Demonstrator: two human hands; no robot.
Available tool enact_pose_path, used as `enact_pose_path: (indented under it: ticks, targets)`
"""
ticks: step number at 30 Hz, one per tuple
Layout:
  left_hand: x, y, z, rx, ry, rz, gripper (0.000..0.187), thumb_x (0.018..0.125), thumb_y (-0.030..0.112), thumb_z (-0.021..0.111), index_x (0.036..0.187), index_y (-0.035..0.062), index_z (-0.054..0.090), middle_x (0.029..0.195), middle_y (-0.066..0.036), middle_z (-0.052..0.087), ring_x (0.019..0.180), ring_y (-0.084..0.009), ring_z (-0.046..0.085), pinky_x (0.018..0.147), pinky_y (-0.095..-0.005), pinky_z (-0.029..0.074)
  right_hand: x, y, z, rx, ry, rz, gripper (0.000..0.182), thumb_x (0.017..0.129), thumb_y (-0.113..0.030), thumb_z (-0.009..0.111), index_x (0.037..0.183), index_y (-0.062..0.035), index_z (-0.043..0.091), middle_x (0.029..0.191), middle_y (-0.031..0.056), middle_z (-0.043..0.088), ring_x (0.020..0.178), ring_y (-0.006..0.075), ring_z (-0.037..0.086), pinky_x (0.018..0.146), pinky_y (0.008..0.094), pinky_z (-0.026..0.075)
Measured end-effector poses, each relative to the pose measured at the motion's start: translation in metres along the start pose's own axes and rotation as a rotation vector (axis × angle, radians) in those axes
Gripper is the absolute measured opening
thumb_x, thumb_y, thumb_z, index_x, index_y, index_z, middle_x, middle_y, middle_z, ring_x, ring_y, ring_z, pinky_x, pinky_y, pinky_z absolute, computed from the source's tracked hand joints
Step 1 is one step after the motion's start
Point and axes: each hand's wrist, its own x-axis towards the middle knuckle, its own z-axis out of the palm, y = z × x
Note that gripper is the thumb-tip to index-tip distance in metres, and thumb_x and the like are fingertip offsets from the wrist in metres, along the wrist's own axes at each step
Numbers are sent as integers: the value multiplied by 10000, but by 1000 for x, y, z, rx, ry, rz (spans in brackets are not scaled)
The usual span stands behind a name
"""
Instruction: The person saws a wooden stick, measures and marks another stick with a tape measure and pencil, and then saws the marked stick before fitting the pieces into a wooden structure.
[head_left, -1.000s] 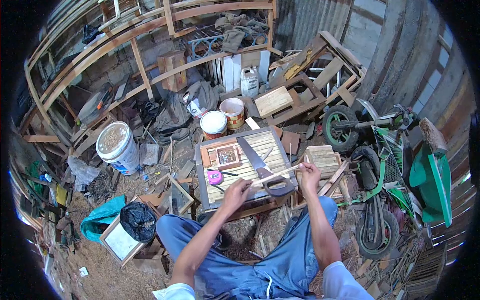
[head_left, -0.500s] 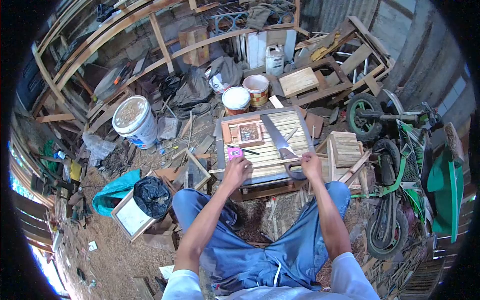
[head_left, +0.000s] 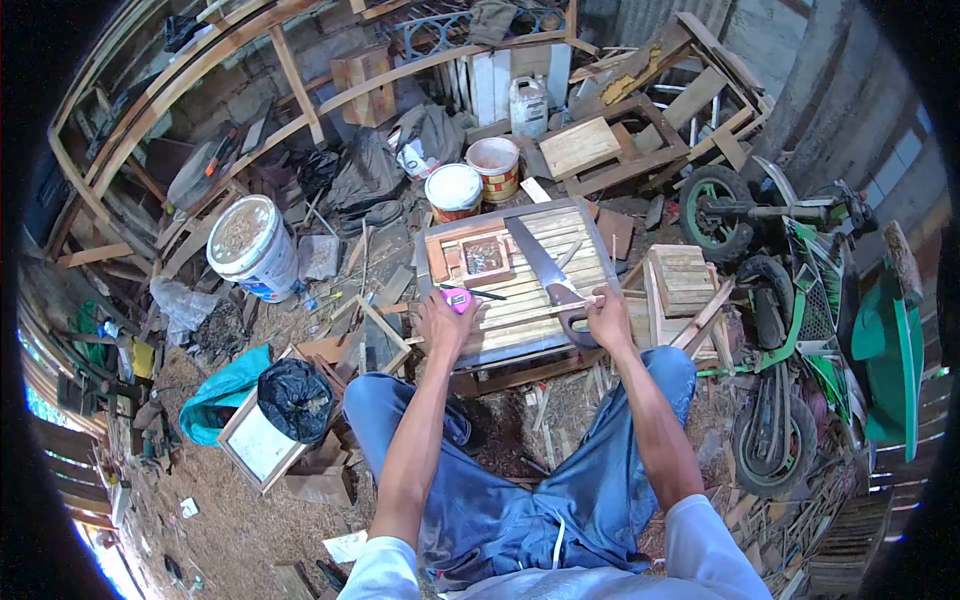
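At the left, the left hand (head_left: 443, 328) lies at the near-left corner of the slatted bench (head_left: 535, 351), its fingers curled to either side of the pink tape measure (head_left: 456, 299); whether they grip the case, the strip or both, I cannot tell. The thin wooden strip (head_left: 530, 315) runs crosswise between the hands, its long axis nearly side to side and rising slightly to the right, over the near part of the slats. Further right it crosses the saw (head_left: 541, 262) close to the handle (the blade slants away towards the far edge). The right hand (head_left: 610, 320) is closed on the strip's right end, just beside that handle. The tape measure is much nearer the left hand

Against the view half a second back, the left hand is further left along the bench and up around the tape measure, rather than just on its near side; the right hand still pinches the strip by the saw handle
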Motion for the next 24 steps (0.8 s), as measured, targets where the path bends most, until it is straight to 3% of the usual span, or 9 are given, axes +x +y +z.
enact_pose_path:
  ticks: [6, 8, 11, 14, 15, 18, 19, 22, 24]
  targets:
    - [7, 1, 8, -56, 31, -61, 672, 735, 414, 760, 1151, -65, 537, 1113, -272, 593, 1054, -428, 584, 915, -493, 460, 5, 8, -1, 14, 45, -5, 292, 832, -64, 628, 1113, 8, 595, 987, 208, 639, 933, 387, 624, 832, 463, 483]
    - [8, 1, 8, -65, 61, -82, 612, 714, 396, 765, 1101, -42, 582, 1073, -250, 628, 1023, -415, 601, 899, -483, 467, 3, 10, 1, -7, 124, -89, 245, 844, -56, 620, 1085, -11, 607, 957, 186, 629, 920, 355, 618, 839, 434, 480]
    - [16, 4, -7, -426, -121, -235, 617, 718, 375, 767, 1117, -68, 608, 1068, -249, 660, 993, -358, 645, 898, -429, 488, -2, -9, -7, -31, 156, -263, 197, 848, -46, 614, 1044, -24, 625, 943, 177, 624, 922, 352, 614, 831, 428, 483]
    - [25, -10, 7, -787, 13, -210, 644, 723, 366, 774, 1157, -82, 610, 1062, -232, 683, 972, -291, 668, 891, -371, 497, -10, -43, -1, -41, 66, -449, 131, 830, -39, 615, 953, -22, 658, 901, 194, 632, 873, 380, 623, 764, 454, 504]
    - [29, -8, 5, -824, 36, -230, 616, 769, 351, 743, 1200, -64, 595, 1059, -166, 677, 936, -227, 644, 860, -341, 489, -10, -51, 7, -41, 28, -512, 110, 822, -36, 616, 915, -20, 672, 879, 202, 636, 846, 391, 627, 734, 465, 513]
    - [32, -1, -14, -1107, -109, -283, 588, 828, 371, 692, 1245, -29, 579, 1061, -105, 647, 914, -182, 600, 814, -322, 473, -5, -63, 39, -129, -138, -554, 117, 842, -45, 598, 903, -17, 693, 923, 184, 658, 896, 371, 635, 785, 443, 514]
    - [30, 6, -22, -1120, -128, -276, 546, 896, 398, 613, 1266, -1, 570, 1057, -63, 610, 912, -150, 554, 779, -300, 448, -5, -67, 51, -210, -155, -556, 138, 848, -58, 590, 896, -23, 715, 915, 181, 670, 893, 375, 641, 797, 450, 524]
    - [32, 5, -25, -1135, -207, -212, 433, 907, 405, 502, 1193, 94, 596, 1045, -35, 577, 935, -154, 527, 832, -368, 420, -1, -77, 80, -272, -197, -608, 131, 833, -75, 604, 895, -9, 698, 926, 191, 672, 917, 376, 646, 788, 471, 529]
    - [32, 0, -19, -1150, -165, -187, 410, 924, 401, 487, 1174, 90, 584, 1034, -19, 573, 925, -147, 529, 846, -339, 419, 3, -80, 94, -249, -197, -633, 129, 827, -81, 608, 892, -9, 694, 918, 190, 670, 908, 376, 648, 775, 479, 529]
